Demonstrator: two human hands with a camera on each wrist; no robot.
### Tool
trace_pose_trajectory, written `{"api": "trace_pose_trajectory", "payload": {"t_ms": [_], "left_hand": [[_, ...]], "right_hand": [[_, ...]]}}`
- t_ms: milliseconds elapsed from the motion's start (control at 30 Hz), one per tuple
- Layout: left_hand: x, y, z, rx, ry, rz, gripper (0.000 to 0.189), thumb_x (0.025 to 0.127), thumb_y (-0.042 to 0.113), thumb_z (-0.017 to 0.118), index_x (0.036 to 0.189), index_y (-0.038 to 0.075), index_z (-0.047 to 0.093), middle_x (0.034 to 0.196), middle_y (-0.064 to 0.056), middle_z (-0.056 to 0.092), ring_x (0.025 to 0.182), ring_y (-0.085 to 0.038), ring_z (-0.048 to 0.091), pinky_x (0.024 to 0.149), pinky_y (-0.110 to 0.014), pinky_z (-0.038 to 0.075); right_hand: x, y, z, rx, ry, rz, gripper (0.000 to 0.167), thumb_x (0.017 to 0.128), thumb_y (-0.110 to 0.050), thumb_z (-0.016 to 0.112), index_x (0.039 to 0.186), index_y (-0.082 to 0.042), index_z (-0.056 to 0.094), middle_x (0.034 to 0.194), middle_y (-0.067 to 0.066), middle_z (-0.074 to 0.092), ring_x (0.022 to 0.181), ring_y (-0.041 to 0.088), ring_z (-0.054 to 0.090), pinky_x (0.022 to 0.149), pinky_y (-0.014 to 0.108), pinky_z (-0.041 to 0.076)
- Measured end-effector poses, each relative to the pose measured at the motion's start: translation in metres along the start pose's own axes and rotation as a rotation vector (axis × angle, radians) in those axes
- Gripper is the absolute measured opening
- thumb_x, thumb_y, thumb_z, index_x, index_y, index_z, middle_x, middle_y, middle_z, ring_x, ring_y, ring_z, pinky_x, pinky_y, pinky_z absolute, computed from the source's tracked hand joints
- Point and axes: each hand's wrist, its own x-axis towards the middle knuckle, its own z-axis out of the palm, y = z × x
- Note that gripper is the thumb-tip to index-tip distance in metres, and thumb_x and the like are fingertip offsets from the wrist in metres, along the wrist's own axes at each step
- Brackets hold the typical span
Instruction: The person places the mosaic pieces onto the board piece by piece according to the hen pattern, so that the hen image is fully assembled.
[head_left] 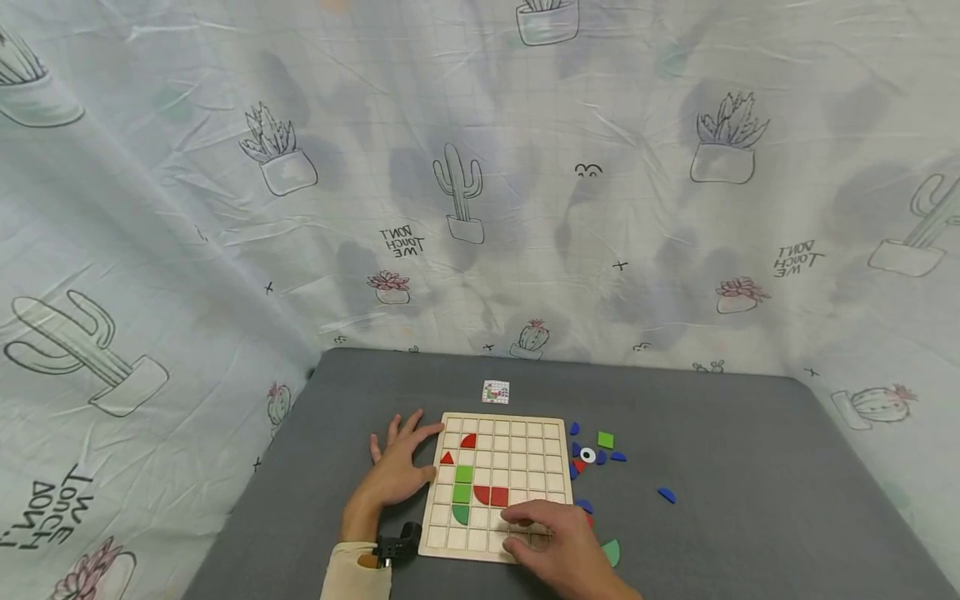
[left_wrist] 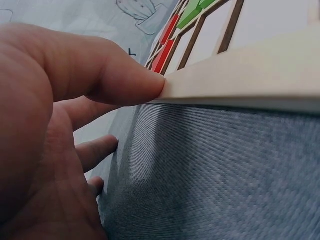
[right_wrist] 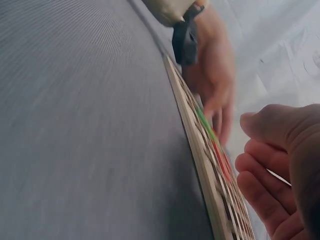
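Fingers are spread on the left hand [head_left: 399, 473], parted and empty on the right hand [head_left: 561, 543] over the board [head_left: 517, 460], near right corner, left edge best steadied against the tabletop [head_left: 750, 483].

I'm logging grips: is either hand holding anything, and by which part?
Nothing appears held. The right hand hovers over the wooden board with no piece visible in its grasp; the left hand only touches the board's left edge.

grey table [head_left: 750, 500], seemingly cloth-topped | creased pale curtain [head_left: 517, 108] | cactus prints [head_left: 457, 187] | mirrored lettering [head_left: 402, 241]
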Motion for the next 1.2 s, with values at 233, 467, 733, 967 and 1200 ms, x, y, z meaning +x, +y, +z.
{"api": "trace_pose_trajectory", "payload": {"t_ms": [233,467,733,967,1200], "left_hand": [[0.0,0.001,0.001,-0.001,0.004,0.002,0.07,0.086,0.001,0.076,0.153,0.015,0.065,0.179,-0.023,0.028,0.168,-0.055,0.003,0.123,-0.079,-0.018],[0.001,0.0,0.002,0.008,0.002,-0.004,0.07,0.085,0.002,0.075,0.153,0.016,0.065,0.179,-0.022,0.028,0.168,-0.054,0.003,0.123,-0.079,-0.017],[0.001,-0.001,0.001,0.005,0.007,-0.006,0.071,0.085,0.002,0.075,0.153,0.016,0.065,0.179,-0.022,0.029,0.168,-0.054,0.002,0.123,-0.079,-0.018],[0.0,0.0,0.0,-0.003,0.006,-0.005,0.07,0.085,0.002,0.075,0.153,0.016,0.065,0.179,-0.022,0.028,0.168,-0.054,0.002,0.123,-0.078,-0.019],[-0.001,0.0,0.001,-0.003,0.001,-0.009,0.071,0.085,0.001,0.074,0.154,0.017,0.065,0.18,-0.022,0.027,0.168,-0.054,0.002,0.123,-0.078,-0.019]], "right_hand": [[-0.035,0.019,-0.039,-0.151,0.118,-0.039,0.027,0.087,-0.016,0.093,0.112,-0.021,0.084,0.105,-0.009,0.084,0.094,0.005,0.078,0.079,0.028,0.065],[-0.065,0.029,-0.08,-0.221,0.08,0.188,0.029,0.087,-0.023,0.093,0.114,-0.025,0.084,0.109,-0.014,0.082,0.1,0.0,0.076,0.086,0.028,0.065],[-0.084,0.042,-0.098,-0.261,0.081,0.158,0.03,0.086,-0.019,0.094,0.114,-0.018,0.084,0.104,-0.01,0.082,0.092,-0.001,0.073,0.078,0.025,0.063],[-0.085,0.05,-0.097,-0.255,0.022,0.059,0.035,0.086,-0.015,0.093,0.119,-0.015,0.082,0.108,-0.005,0.082,0.097,-0.002,0.072,0.079,0.026,0.063],[-0.08,0.048,-0.09,-0.233,0.016,0.035,0.034,0.085,-0.011,0.093,0.117,-0.016,0.082,0.106,-0.007,0.081,0.095,-0.002,0.071,0.077,0.026,0.063]]}}
